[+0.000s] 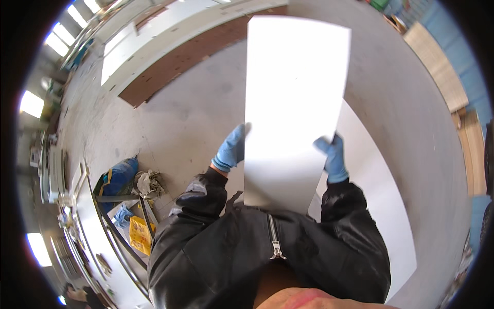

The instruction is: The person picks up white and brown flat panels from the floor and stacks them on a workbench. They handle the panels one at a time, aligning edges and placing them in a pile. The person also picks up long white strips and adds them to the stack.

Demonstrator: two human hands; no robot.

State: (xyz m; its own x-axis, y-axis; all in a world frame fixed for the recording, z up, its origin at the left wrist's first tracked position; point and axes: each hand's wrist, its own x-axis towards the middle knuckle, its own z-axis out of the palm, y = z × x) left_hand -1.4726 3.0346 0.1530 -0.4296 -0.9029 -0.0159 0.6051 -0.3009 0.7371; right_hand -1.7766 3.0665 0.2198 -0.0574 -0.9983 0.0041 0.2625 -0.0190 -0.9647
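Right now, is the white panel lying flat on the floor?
No: the white panel is lifted, with the left hand and the right hand, both in blue gloves, gripping its side edges.

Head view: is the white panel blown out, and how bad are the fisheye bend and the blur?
Head view: the white panel is overexposed, its surface featureless glare; windows at the left rim are blown out too. Straight edges bow near the rim, and the corners are black. The left hand and right hand, in blue gloves at the panel's edges, look slightly soft; the black jacket is sharp.
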